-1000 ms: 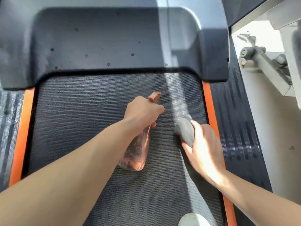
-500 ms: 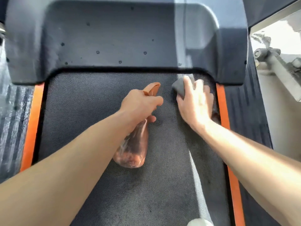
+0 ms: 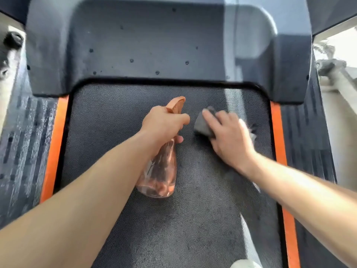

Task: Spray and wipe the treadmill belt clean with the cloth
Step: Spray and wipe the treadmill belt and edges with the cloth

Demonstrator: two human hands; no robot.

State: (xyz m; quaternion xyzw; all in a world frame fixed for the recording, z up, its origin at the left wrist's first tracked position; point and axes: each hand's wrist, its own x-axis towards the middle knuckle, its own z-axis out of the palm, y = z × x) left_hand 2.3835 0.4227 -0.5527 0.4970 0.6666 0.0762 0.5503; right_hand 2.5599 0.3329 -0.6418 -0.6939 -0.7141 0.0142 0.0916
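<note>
The dark textured treadmill belt [image 3: 119,151] fills the middle of the view. My left hand [image 3: 164,122] grips the neck of a clear orange spray bottle [image 3: 160,175], its orange nozzle pointing toward the front hood. My right hand [image 3: 228,134] lies with fingers spread on a grey cloth [image 3: 202,124] and presses it against the belt, right of the bottle. Most of the cloth is hidden under my palm.
The dark motor hood [image 3: 146,45], dotted with droplets, borders the belt's far end. Orange strips [image 3: 53,144] and ribbed side rails [image 3: 307,144] flank the belt. A white shoe tip [image 3: 245,264] shows at the bottom edge. Pale floor and metal parts lie at right.
My right hand slid the cloth forward to the hood's edge, then back and a little left across the belt. My left hand with the bottle stayed nearly still.
</note>
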